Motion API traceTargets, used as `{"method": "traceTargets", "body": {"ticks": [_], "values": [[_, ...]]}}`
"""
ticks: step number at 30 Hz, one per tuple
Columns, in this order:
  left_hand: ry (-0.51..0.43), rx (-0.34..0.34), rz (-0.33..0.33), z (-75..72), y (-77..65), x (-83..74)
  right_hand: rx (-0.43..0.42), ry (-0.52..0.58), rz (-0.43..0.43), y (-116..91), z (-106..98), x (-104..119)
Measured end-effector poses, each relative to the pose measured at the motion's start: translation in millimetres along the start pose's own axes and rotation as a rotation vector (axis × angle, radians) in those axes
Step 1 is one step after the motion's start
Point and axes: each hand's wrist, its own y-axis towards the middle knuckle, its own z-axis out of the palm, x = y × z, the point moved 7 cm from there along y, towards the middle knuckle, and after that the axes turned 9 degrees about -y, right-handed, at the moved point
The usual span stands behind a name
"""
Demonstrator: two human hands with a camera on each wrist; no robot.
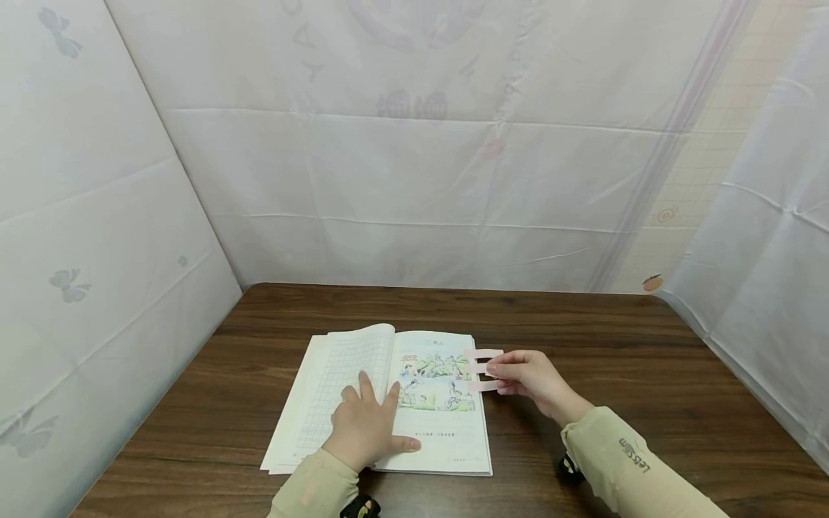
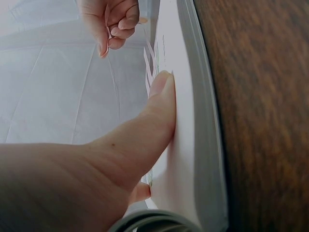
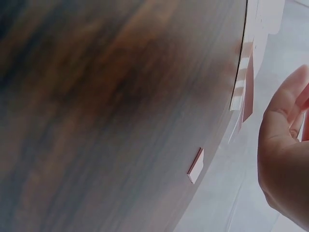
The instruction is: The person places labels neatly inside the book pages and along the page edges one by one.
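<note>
An open picture book lies on the table, a grid-lined page on its left and coloured drawings on its right. My left hand presses down near the fold with fingers spread, its thumb flat on the right page in the left wrist view. Several pink sticky strips jut from the right page's outer edge. Beside them, my right hand pinches a pink sticky strip between thumb and fingers. On the tabletop below that hand sits a small pink-edged pad, seen in the right wrist view.
The dark wood table reaches back to a white patterned cloth. Cloth also hangs at the left and right sides. A dark band shows at my left wrist, and another at the right.
</note>
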Motion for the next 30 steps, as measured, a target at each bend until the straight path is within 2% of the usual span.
{"method": "traceTargets", "body": {"ticks": [14, 30], "values": [[0.005, 0.003, 0.002, 1.4, 0.8, 0.7, 0.058, -0.005, -0.005, -3, 5, 0], [0.013, 0.007, -0.003, 0.8, 1.4, 0.6, 0.132, -0.097, -0.023, -4, 13, -2]]}}
